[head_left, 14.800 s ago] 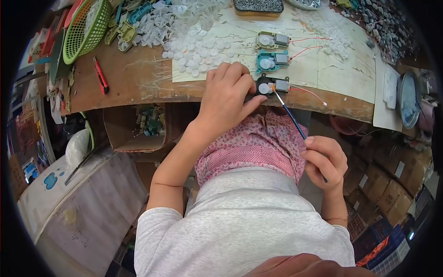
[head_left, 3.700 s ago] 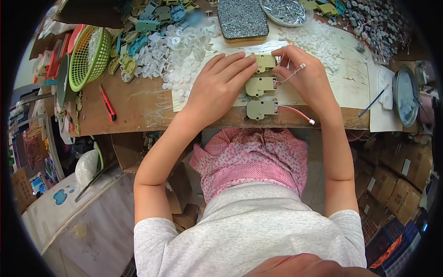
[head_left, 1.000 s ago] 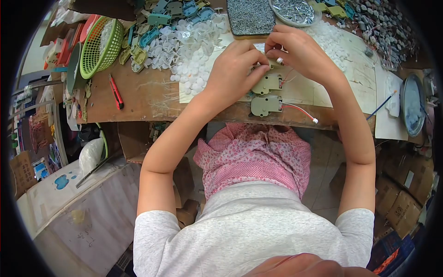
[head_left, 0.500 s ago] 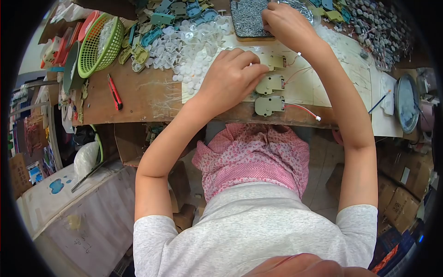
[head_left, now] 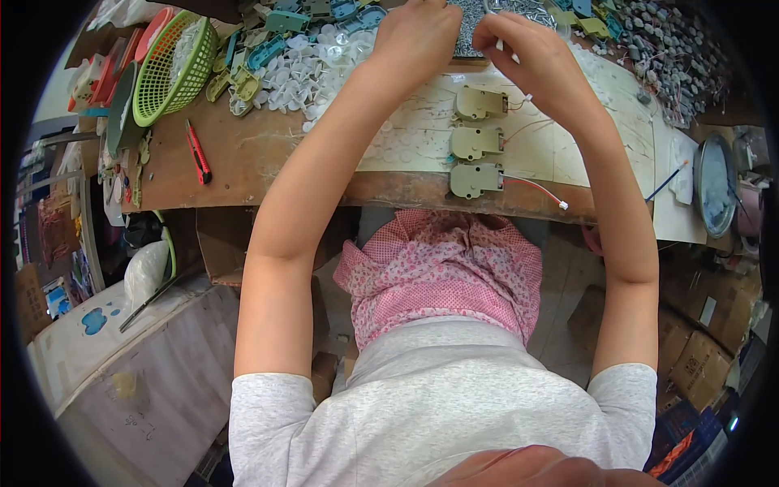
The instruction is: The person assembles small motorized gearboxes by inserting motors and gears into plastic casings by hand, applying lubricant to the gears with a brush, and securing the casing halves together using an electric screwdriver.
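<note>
My left hand reaches to the far edge of the table over the left side of a dark tray of tiny metal pieces. Its fingers are drawn together, their tips partly cut off by the view's top edge. On the tray's right side, my right hand has bent fingers with thumb and fingertips close together; anything between them is too small to make out. Below the hands, three olive-green plastic housings stand in a column: an upper housing, a middle housing and a lower housing, with thin wires running right.
Translucent white plastic discs are heaped left of the tray. A red utility knife lies near a green basket. Small wired parts pile up at the right, above a round metal-rimmed dish.
My left hand has moved up and away from the housings to the tray. My right hand has shifted slightly right and down from the tray's middle.
</note>
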Available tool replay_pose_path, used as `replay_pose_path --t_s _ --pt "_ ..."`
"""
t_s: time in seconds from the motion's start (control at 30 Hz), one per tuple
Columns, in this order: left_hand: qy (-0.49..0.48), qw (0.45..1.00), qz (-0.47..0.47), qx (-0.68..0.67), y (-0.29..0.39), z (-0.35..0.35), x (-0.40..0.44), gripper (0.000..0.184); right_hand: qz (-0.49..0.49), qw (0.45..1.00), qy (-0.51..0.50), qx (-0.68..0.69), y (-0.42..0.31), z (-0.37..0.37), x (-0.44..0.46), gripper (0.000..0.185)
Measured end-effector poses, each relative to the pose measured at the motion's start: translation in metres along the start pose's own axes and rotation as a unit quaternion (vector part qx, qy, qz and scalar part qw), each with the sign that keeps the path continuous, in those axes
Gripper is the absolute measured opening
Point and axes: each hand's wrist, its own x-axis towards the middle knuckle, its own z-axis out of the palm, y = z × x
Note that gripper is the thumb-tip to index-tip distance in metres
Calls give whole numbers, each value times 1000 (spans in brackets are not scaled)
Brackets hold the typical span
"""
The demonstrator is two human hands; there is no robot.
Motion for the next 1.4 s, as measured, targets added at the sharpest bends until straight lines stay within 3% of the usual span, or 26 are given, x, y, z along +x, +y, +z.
replay_pose_path --t_s 0.07,0.13,0.2,0.47,0.57,0.67,0.73,0.83,0.9,1.0,1.17,1.33,1.4 --pt "32 999 10 -13 2 -9 -2 9 3 999 -12 51 -7 -2 -13 12" --pt "36 993 -29 -112 8 -21 -5 6 51 982 -109 145 -23 -11 -28 13" --pt "47 987 -41 -151 14 -32 -12 5 75 974 -135 167 -30 -12 -39 12" --pt "69 973 -63 -213 11 -26 -9 13 7 995 -93 42 -30 6 -49 13" --pt "164 962 64 -208 5 -17 -15 17 26 991 -125 43 -27 8 -48 13" --pt "176 947 44 -264 13 -28 -22 13 20 989 -142 46 -20 8 -44 13" --pt "15 933 -160 -322 22 -45 -26 13 11 988 -143 53 -13 6 -33 13" --pt "20 924 -178 -339 20 -47 -28 14 37 996 -79 16 8 5 -2 12" --pt "22 922 -171 -348 22 -47 -30 15 -40 986 -2 -161 20 6 16 7" --pt "8 905 -189 -381 24 -54 -34 15 -59 971 -21 -231 42 27 23 6" --pt "-6 850 -245 -465 23 -47 -48 16 -14 984 -34 -175 21 16 21 9" --pt "-38 836 -198 -511 17 -35 -55 16 -4 990 -53 -134 5 3 8 15" --pt "-40 824 -197 -529 18 -39 -57 16 -48 998 -11 -39 -8 1 -6 11"
